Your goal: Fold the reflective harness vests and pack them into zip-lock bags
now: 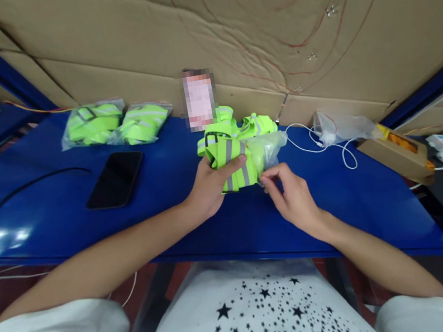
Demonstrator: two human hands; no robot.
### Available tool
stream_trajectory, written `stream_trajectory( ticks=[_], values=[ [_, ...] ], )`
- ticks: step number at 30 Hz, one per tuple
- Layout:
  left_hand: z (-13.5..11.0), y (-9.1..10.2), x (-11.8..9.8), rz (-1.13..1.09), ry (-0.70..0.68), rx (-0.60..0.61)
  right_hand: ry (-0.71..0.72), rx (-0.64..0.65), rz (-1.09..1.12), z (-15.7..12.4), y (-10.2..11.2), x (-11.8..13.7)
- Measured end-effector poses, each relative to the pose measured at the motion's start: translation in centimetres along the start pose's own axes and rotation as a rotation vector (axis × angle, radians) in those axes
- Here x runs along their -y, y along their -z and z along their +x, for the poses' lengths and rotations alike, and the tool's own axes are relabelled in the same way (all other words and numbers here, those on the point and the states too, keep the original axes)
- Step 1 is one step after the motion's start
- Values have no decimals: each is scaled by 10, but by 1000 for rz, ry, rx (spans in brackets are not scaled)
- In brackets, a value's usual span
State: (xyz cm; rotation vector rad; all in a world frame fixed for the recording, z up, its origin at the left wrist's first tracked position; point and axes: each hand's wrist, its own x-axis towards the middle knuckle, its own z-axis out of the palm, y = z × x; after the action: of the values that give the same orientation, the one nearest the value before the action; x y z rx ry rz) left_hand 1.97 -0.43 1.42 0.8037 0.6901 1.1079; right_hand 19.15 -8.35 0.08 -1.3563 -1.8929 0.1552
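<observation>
My left hand [212,187] is closed around a folded bundle of neon yellow-green reflective straps [231,161] with grey stripes, its thumb lying across the front. At the bundle's right end is a clear plastic bag [271,146], partly over the straps. The fingers of my right hand [287,192] pinch the lower edge of this bag. Just behind the bundle, more yellow-green straps [257,124] lie loose on the blue table [199,237]. How far the bundle sits inside the bag is hard to tell.
Two bagged strap bundles, a left one [93,124] and a right one [142,124], lie at the back left. A black phone [115,179] rests nearer me. A blurred-out card [199,99] leans on the cardboard wall [107,43]. White cable [307,148] and a cardboard box [394,157] are at right.
</observation>
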Motion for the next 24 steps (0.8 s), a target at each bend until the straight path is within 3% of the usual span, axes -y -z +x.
stream_trajectory(
  ticks=[8, 11, 16, 24],
  values=[
    [1, 2, 17, 150, -214, 69, -105, 23, 240, -1, -10, 11],
    [2, 1, 10, 111, -127, 62, -65, 46, 225, -1, -8, 9],
    [7, -2, -9, -53, 20, -21, 42, -23, -64, -2, -8, 1],
    [9, 1, 2, -85, 187, 46, 157, -189, -355, 5, 0, -15]
  ],
)
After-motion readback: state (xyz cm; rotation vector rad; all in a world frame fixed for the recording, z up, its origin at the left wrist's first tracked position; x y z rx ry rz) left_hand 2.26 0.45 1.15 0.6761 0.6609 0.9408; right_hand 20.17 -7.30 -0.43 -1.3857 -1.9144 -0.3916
